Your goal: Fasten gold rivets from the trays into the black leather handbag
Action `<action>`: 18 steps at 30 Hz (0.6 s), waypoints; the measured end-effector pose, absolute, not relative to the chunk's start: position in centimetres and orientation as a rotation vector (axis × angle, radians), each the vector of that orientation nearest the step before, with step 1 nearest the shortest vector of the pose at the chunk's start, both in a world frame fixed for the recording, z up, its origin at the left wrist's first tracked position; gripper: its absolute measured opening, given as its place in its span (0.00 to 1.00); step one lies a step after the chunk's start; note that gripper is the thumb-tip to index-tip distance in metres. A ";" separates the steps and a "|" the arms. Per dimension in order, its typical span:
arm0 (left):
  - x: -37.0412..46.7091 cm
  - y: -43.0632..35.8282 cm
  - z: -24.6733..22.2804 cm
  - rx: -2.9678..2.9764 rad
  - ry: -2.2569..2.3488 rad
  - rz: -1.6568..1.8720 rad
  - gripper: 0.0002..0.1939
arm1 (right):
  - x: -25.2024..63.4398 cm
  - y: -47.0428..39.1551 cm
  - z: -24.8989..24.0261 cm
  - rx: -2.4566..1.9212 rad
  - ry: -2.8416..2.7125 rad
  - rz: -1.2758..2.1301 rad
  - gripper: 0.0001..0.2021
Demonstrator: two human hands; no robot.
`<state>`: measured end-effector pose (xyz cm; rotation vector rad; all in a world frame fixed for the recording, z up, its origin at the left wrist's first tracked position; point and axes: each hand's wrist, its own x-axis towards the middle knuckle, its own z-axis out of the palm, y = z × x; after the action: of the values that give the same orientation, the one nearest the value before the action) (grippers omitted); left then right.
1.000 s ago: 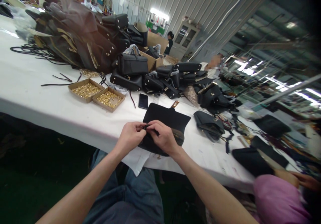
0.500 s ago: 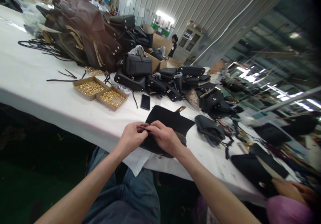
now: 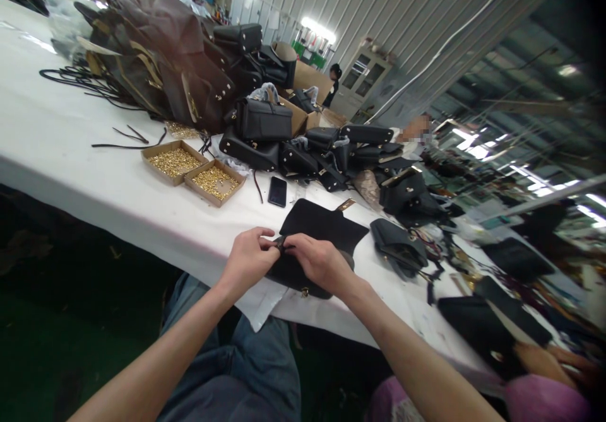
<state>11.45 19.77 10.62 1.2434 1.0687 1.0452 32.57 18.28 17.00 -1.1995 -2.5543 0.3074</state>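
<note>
A black handbag (image 3: 322,226) lies on the white-covered table in front of me, its flap spread open away from me. A gold clasp plate (image 3: 346,204) sits at the flap's far edge, and a small gold fitting (image 3: 304,292) is on the near side. My left hand (image 3: 250,255) pinches the bag's left corner between thumb and fingers. Across the bag's body reaches my right hand (image 3: 315,257), its fingertips closed on the same corner, close to the left ones. Whatever small part lies between the fingertips is hidden.
Two cardboard trays of small gold hardware (image 3: 174,160) stand at the left, near a phone (image 3: 277,192). Black handbags (image 3: 265,119) are piled along the back beside brown leather pieces (image 3: 165,50). At the right, a co-worker's hand (image 3: 544,364) rests by another black bag (image 3: 480,334).
My right hand has shifted slightly right and down, with its fingers drawn a little apart from the left ones. The left hand stays at the corner. The view has moved slightly.
</note>
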 end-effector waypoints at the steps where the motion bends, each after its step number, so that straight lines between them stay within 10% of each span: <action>1: 11.5 19.9 10.4 1.219 1.063 1.044 0.20 | 32.6 18.3 17.1 -1.194 -2.558 0.321 0.13; 18: 11.4 20.4 9.3 1.100 0.962 1.064 0.14 | 32.8 20.6 21.1 -0.444 -3.179 -0.185 0.09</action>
<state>11.43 20.36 9.32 1.0998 0.9617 1.0643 32.78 20.62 21.12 -0.4439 -3.1786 -0.1846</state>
